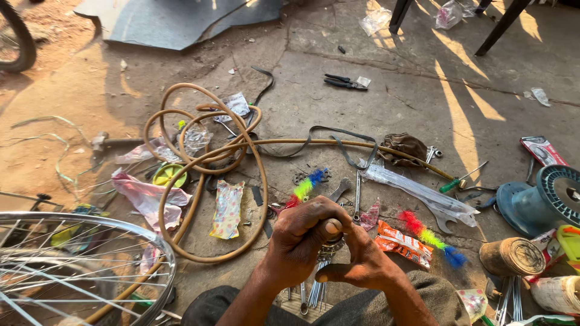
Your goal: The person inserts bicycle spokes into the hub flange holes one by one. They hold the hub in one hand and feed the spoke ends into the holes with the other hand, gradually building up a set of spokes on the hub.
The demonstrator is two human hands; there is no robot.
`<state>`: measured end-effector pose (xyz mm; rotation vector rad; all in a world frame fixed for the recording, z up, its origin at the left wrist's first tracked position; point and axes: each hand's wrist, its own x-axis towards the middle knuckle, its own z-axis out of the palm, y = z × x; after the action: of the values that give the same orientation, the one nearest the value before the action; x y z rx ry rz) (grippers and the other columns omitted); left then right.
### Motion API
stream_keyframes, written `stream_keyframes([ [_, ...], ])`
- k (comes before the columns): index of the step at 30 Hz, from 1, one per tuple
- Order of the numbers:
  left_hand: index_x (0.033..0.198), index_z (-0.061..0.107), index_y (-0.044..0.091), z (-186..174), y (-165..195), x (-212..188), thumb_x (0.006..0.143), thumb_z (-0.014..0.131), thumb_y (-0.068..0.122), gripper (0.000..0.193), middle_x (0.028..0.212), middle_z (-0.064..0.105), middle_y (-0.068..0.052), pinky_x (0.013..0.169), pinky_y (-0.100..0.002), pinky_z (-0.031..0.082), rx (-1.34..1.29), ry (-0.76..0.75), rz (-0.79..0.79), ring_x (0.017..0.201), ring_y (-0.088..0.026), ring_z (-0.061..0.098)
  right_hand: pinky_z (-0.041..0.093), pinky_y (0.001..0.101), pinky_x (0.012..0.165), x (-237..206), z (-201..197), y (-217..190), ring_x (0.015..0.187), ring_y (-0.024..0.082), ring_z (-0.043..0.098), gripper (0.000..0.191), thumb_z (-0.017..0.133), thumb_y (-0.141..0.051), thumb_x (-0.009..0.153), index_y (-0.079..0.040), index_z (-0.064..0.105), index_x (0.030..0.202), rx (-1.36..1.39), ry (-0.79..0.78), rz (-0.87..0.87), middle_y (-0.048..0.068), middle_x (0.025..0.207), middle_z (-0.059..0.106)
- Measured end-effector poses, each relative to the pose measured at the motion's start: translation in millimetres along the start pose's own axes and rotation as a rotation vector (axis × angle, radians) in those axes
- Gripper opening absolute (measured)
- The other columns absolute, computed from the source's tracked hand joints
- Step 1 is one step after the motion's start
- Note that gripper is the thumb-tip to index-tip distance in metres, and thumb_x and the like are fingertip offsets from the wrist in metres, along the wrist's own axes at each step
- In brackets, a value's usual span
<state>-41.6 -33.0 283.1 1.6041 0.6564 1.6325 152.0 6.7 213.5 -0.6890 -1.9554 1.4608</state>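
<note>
On the ground at lower left lies a spoked bicycle wheel (78, 265), rim bare as far as can be seen; no hand is on it. A long tan hose (205, 151) lies coiled across the concrete floor (374, 108), its straight run reaching toward a teal reel (538, 202) at right. Nearer the person lie a large spanner in a clear sleeve (423, 196), a wooden spool (512, 256), an orange wrapper (402, 242), two rainbow brushes (432, 238), and black pliers (344, 82) well apart at the top. The left hand (299, 241) is closed in a fist around the top of a bundle of metal spokes (319, 287), which hangs down in front of the knees. The right hand (362, 262) is folded against the left, thumb pressed on the bundle's top end, fingers curled toward the palm; whether they pinch a separate small part cannot be told. Judgement: work appears early, since the spokes are gathered in hand and none is being fitted to the wheel. Litter and hose crowd the space between the hands and the wheel.
</note>
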Motion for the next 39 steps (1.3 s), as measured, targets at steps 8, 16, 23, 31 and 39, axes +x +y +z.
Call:
stream_keyframes([
  [8,0.112,0.068,0.000,17,39,6,0.111,0.062,0.023,0.024,0.100,0.071,-0.007,0.083,-0.031,0.057,-0.120,-0.063,-0.010,0.093,-0.017,0.068,0.045,0.0423,0.113,-21,-5,-28,0.135,0.027,0.057,0.100,0.096,-0.020,0.072,-0.003,0.042,0.154,-0.125,-0.008,-0.220,0.014,0.142,0.062],
  [16,0.111,0.069,0.000,29,49,14,0.110,0.062,0.022,0.023,0.099,0.070,-0.007,0.082,-0.030,0.056,-0.050,-0.077,-0.073,0.092,-0.016,0.067,0.053,0.0402,0.101,-30,-7,-43,0.119,0.025,0.066,0.082,0.087,-0.011,0.071,-0.002,0.052,0.144,-0.160,0.093,-0.129,0.014,0.125,0.069],
  [23,0.109,0.070,0.000,25,36,18,0.109,0.062,0.022,0.023,0.097,0.071,-0.007,0.083,-0.030,0.057,-0.073,-0.084,-0.101,0.092,-0.016,0.069,0.053,0.0393,0.094,-26,-14,-16,0.111,0.026,0.064,0.074,0.080,-0.007,0.065,-0.001,0.055,0.135,-0.221,0.084,-0.068,0.013,0.115,0.064],
  [31,0.121,0.074,0.001,5,9,25,0.108,0.069,0.033,0.035,0.114,0.077,-0.011,0.093,-0.036,0.061,-0.209,0.026,-0.071,0.107,-0.019,0.073,0.049,0.0294,0.053,-19,-18,-6,0.064,0.011,0.056,0.049,0.067,0.001,0.077,-0.001,0.060,0.126,-0.191,0.142,-0.128,0.005,0.086,0.063],
  [39,0.122,0.065,0.000,19,-44,-9,0.074,0.093,0.042,0.070,0.108,0.070,-0.006,0.093,-0.035,0.055,-0.263,-0.192,-0.415,0.103,-0.016,0.067,0.048,0.0279,0.053,-9,-66,-48,0.061,0.007,0.058,0.060,0.068,0.003,0.072,-0.003,0.061,0.131,-0.349,0.124,-0.197,0.001,0.078,0.066],
])
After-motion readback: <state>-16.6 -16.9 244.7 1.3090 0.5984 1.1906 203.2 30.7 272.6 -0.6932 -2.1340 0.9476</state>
